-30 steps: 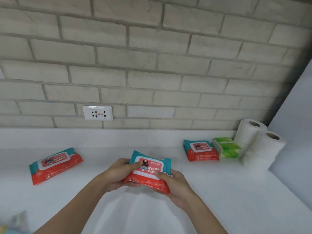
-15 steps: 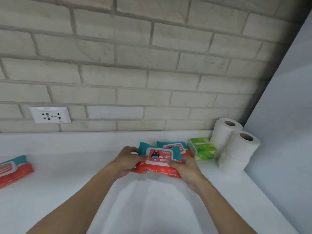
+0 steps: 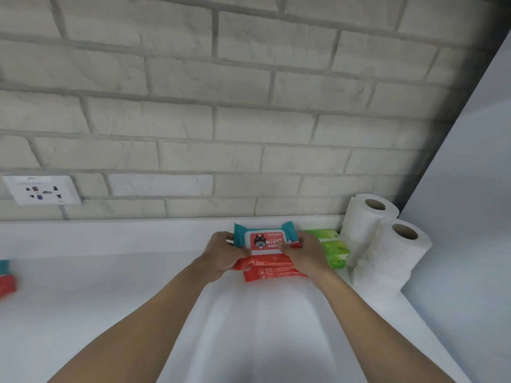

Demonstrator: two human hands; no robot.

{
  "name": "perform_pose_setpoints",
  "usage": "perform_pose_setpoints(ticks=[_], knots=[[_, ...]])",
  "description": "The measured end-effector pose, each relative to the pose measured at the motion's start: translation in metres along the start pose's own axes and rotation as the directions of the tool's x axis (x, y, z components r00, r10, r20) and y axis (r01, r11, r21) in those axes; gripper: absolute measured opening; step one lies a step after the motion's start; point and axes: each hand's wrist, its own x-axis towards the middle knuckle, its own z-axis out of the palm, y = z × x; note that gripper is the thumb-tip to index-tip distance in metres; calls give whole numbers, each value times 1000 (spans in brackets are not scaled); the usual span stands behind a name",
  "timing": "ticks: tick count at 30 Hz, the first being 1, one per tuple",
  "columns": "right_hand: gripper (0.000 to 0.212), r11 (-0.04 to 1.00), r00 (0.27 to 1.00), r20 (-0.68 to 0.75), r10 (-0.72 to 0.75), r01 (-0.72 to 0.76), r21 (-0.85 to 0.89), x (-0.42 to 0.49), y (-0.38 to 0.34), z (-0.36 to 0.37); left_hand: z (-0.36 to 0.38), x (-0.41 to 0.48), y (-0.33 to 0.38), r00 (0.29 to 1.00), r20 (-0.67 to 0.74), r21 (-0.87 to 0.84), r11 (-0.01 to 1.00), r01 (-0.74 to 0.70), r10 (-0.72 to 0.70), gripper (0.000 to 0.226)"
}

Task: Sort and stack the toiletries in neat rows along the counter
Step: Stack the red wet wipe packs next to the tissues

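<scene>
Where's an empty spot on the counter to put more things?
Bare counter stretches from the left-edge wipes pack to the left hand, and in front between the arms. The right corner is crowded: the top wipes pack held on the lower pack, green packs, toilet rolls, all close together.

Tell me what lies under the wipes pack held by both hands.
A second wipes pack on the white counter; only its red front edge shows. The held pack covers the rest.

Edge-cut far-left wipes pack (image 3: 6, 277) (seemingly blurred)
</scene>
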Motion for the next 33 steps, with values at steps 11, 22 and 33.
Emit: perform_pose_setpoints(ticks=[11,22,33], knots=[[53,956,987,-22,-160,149,-254,26,18,-1,26,34,-21,995,-95,115,993,-2,13,40],[25,785,909,-59,-412,321,-530,11,33,16,35,37,-29,986,-160,179,984,-10,39,39],[30,779,910,21,-414,367,-509,5,40,18,39,30,-33,981,-177,272,962,-32,83,50]])
